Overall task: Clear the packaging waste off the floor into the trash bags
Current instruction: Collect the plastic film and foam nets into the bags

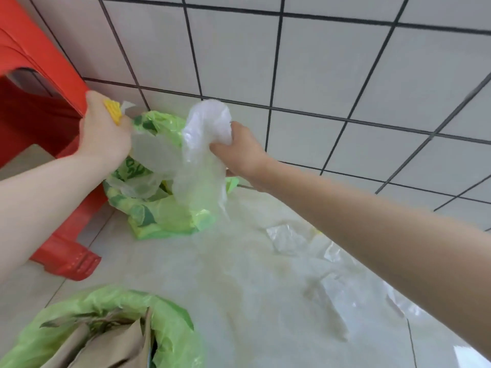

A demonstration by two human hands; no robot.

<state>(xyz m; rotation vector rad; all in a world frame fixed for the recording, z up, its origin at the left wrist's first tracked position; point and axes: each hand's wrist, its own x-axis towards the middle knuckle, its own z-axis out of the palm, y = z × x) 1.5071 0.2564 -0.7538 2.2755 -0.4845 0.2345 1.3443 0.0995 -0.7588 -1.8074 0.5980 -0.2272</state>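
A crumpled clear plastic wrapper [204, 144] is gripped by the right hand [240, 152], with the fingers curled round its top part. The wrapper hangs long-ways, up and down: its bunched top sticks up above the right hand and its loose end points down, below both hands. A yellow piece [113, 111] and a see-through sheet [151, 152] are held in the left hand [105, 134], whose fingers are closed round them. The sheet is stretched sideways from the left hand toward the wrapper.

Two green trash bags can be counted. One green bag [164, 216] is seen just under and between the two hands, sitting on the floor [212, 274] by the tiled wall [318, 75]. Its mouth is turned up toward the hands. The other green bag [170, 314] is found well below the left arm, close to the person, and brown paper [117, 343] is packed inside it. Its mouth is open too.

More clear plastic scraps [292, 240] are left on the floor under the right arm. They are blurry, so their number cannot be told for sure.

One red plastic stool [39, 83] is seen just behind and beside the left hand. One of its legs is planted on the floor below the left arm.
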